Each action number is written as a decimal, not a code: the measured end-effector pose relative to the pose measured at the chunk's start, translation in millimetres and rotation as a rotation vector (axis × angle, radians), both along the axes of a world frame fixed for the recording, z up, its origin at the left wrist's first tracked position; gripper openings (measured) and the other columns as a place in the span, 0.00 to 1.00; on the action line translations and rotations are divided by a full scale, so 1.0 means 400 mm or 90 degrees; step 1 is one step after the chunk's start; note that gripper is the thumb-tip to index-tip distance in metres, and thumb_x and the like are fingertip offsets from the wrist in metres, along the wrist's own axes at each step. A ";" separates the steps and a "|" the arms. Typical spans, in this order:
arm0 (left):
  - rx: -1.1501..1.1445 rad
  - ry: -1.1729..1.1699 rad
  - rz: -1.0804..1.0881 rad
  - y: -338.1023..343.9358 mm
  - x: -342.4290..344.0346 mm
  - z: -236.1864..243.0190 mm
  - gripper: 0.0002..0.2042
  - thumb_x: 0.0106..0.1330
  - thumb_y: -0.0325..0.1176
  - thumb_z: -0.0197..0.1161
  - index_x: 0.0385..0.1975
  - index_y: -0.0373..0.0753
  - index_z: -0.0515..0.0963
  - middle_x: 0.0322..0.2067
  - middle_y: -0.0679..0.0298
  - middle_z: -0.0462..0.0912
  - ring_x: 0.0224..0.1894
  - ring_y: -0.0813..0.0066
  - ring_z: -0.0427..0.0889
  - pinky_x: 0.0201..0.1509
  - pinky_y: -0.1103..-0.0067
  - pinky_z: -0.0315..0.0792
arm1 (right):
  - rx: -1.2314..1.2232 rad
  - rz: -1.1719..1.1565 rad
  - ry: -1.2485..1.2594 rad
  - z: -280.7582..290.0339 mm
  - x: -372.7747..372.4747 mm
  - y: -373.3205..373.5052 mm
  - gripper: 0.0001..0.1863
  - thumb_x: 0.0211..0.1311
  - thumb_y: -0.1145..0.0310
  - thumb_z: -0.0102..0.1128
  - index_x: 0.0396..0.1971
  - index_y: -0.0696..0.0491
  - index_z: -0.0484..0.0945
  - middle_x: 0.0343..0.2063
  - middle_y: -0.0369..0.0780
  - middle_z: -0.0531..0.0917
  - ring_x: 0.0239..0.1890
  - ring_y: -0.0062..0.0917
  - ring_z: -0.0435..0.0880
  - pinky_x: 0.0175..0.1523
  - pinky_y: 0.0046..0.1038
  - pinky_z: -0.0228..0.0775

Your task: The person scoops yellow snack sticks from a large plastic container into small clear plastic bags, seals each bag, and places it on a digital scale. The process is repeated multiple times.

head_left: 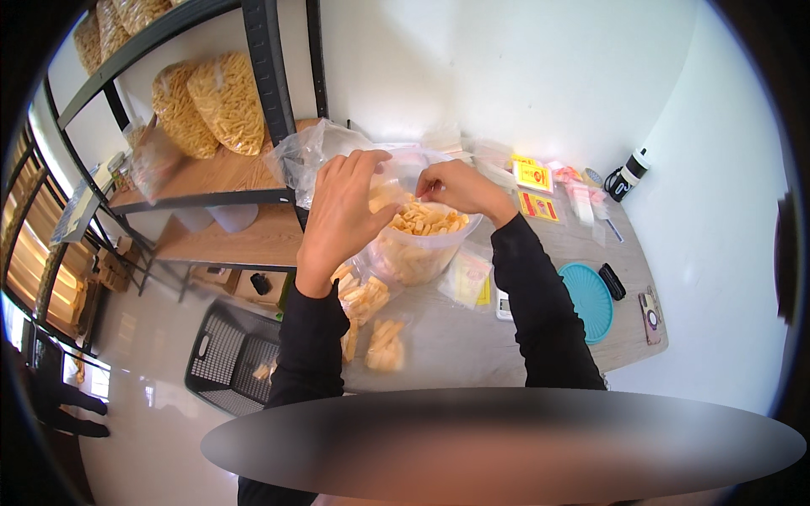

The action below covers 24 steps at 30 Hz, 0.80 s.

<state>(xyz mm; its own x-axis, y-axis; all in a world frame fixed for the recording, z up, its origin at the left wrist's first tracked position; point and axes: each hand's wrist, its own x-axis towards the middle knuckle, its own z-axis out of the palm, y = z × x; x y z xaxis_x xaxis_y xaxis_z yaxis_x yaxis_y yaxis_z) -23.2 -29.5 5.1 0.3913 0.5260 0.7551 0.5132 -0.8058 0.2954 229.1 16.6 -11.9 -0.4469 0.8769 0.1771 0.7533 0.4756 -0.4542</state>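
My left hand curves over the left side of a translucent plastic tub. Its thumb and fingers curl around what looks like a clear bag with pale yellow pieces in it. Over the tub's opening, my right hand has its fingertips pinched together; what they hold is hidden. Yellow snack sticks fill the tub. Filled clear bags of the same sticks lie on the table in front of it, beside my left forearm.
A shelf with large snack bags stands left, above a dark crate on the floor. Rightward on the table are a white scale, teal lid, phone, yellow labels and a black-and-white bottle.
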 end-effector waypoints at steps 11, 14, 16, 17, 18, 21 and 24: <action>0.003 0.004 0.014 0.008 -0.001 -0.005 0.30 0.49 0.30 0.77 0.54 0.38 0.75 0.43 0.59 0.80 0.50 0.58 0.78 0.62 0.65 0.66 | -0.011 0.036 -0.167 -0.038 -0.047 -0.007 0.08 0.54 0.69 0.68 0.35 0.53 0.85 0.33 0.42 0.87 0.40 0.39 0.86 0.45 0.39 0.76; 0.004 0.005 0.020 0.013 -0.004 -0.008 0.30 0.48 0.30 0.77 0.55 0.38 0.75 0.44 0.59 0.81 0.51 0.58 0.79 0.60 0.66 0.67 | 0.053 -0.036 -0.035 -0.008 -0.034 -0.012 0.09 0.53 0.69 0.67 0.35 0.54 0.85 0.35 0.44 0.87 0.40 0.40 0.86 0.46 0.36 0.76; 0.000 0.004 0.021 0.016 -0.002 -0.009 0.30 0.48 0.30 0.78 0.54 0.38 0.75 0.44 0.58 0.81 0.51 0.58 0.79 0.60 0.66 0.67 | 0.127 -0.043 0.175 0.016 -0.014 -0.037 0.09 0.58 0.71 0.66 0.37 0.57 0.83 0.35 0.41 0.87 0.39 0.32 0.86 0.48 0.31 0.76; -0.004 0.004 0.023 0.017 -0.001 -0.010 0.30 0.48 0.30 0.78 0.54 0.38 0.75 0.44 0.58 0.81 0.51 0.58 0.79 0.59 0.66 0.67 | 0.162 -0.062 0.248 0.028 0.001 -0.056 0.09 0.59 0.72 0.66 0.38 0.57 0.82 0.35 0.40 0.87 0.39 0.30 0.86 0.48 0.30 0.76; -0.005 0.002 0.023 0.016 0.002 -0.011 0.31 0.48 0.30 0.78 0.54 0.38 0.75 0.44 0.58 0.81 0.51 0.57 0.79 0.59 0.66 0.67 | 0.215 -0.052 0.333 0.036 0.010 -0.075 0.08 0.61 0.72 0.66 0.39 0.57 0.81 0.36 0.39 0.86 0.39 0.27 0.86 0.48 0.29 0.76; -0.022 0.006 0.026 0.015 0.013 -0.010 0.31 0.48 0.30 0.78 0.54 0.37 0.75 0.44 0.57 0.80 0.50 0.57 0.79 0.58 0.66 0.69 | 0.227 -0.061 0.487 0.040 0.011 -0.119 0.08 0.63 0.73 0.66 0.41 0.57 0.80 0.37 0.35 0.85 0.40 0.21 0.83 0.49 0.27 0.75; -0.046 -0.021 -0.016 0.011 0.026 -0.008 0.31 0.47 0.30 0.78 0.54 0.36 0.75 0.43 0.56 0.80 0.50 0.57 0.78 0.57 0.66 0.70 | 0.190 -0.044 0.507 0.025 -0.012 -0.142 0.10 0.63 0.74 0.67 0.42 0.57 0.80 0.38 0.35 0.84 0.41 0.20 0.82 0.50 0.26 0.74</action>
<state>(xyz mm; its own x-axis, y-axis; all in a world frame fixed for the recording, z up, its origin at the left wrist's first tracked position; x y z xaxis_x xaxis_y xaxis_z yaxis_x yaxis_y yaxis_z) -12.9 -25.3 1.9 0.3802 0.5701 0.7283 0.4818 -0.7943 0.3701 224.4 -40.4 -2.0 -0.0382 0.7644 0.6436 0.2947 0.6240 -0.7237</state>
